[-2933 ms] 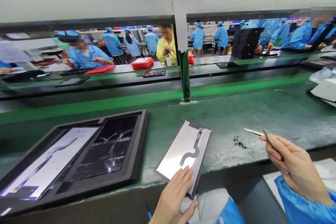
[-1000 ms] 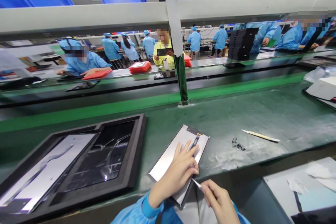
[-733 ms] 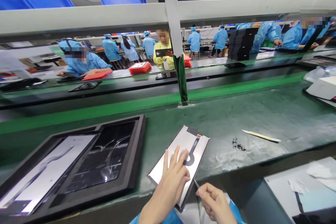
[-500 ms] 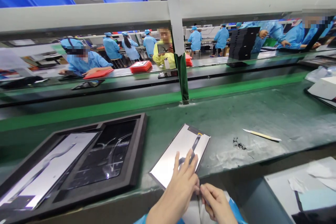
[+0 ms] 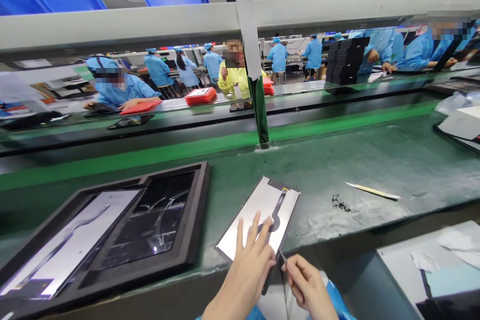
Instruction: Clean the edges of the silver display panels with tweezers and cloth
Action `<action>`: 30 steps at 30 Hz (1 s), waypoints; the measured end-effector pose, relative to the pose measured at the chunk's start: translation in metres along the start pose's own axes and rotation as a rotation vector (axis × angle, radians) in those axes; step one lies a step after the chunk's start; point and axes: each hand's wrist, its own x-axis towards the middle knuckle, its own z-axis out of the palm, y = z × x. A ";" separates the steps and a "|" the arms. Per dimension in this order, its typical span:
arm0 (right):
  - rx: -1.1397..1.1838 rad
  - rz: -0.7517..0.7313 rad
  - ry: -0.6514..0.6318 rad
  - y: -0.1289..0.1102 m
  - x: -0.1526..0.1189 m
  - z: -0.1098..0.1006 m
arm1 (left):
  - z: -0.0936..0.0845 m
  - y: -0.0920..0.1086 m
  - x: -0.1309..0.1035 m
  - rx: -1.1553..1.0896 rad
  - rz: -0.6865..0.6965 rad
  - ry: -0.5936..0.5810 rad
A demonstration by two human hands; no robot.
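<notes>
A display panel (image 5: 240, 232) with a silvery back lies slanted on the green bench, its lower end at the front edge. A dark curved ribbon cable (image 5: 277, 212) runs over its back. My left hand (image 5: 252, 259) rests on the lower part of the panel with its fingers spread. Just right of it, my right hand (image 5: 305, 280) is closed on a thin dark pointed tool (image 5: 282, 257), whose exact kind I cannot make out. The tool's tip is at the panel's lower right edge. My left hand hides the panel's lower end.
At left, a black foam tray (image 5: 200, 210) holds another silvery panel (image 5: 93, 225) and a dark glass panel (image 5: 153, 220). A yellow-handled craft knife (image 5: 373, 191) lies at right near black scraps (image 5: 340, 203). A support post (image 5: 259, 110) stands at the bench's back. Co-workers sit beyond.
My left hand has slid down and left on the panel, uncovering more of the ribbon cable. The pointed tool in my right hand now shows at the panel's edge.
</notes>
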 end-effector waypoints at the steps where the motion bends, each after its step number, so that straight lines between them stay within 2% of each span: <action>1: -0.041 -0.015 0.004 0.000 0.000 -0.001 | 0.000 0.004 0.003 -0.001 0.036 -0.024; 5: -0.206 -0.157 0.052 -0.002 -0.003 -0.004 | -0.004 0.008 0.034 -0.088 0.144 -0.135; 7: -0.210 -0.210 0.087 -0.003 -0.004 -0.002 | -0.005 0.003 0.048 -0.142 0.123 -0.148; 9: -0.160 -0.183 0.093 -0.002 -0.004 0.000 | -0.004 -0.003 0.053 -0.194 0.058 -0.132; 13: -0.068 -0.047 0.023 0.001 0.001 -0.001 | 0.003 -0.013 0.035 -0.267 -0.089 -0.001; 17: -0.013 0.075 -0.030 0.003 0.008 -0.009 | 0.011 -0.014 0.014 -0.241 -0.030 0.103; 22: 0.005 0.164 -0.048 -0.004 0.008 -0.017 | 0.013 -0.011 0.012 -0.203 0.006 0.118; 30: -0.033 0.140 -0.022 -0.038 -0.008 -0.024 | 0.014 -0.011 0.012 -0.174 -0.003 0.125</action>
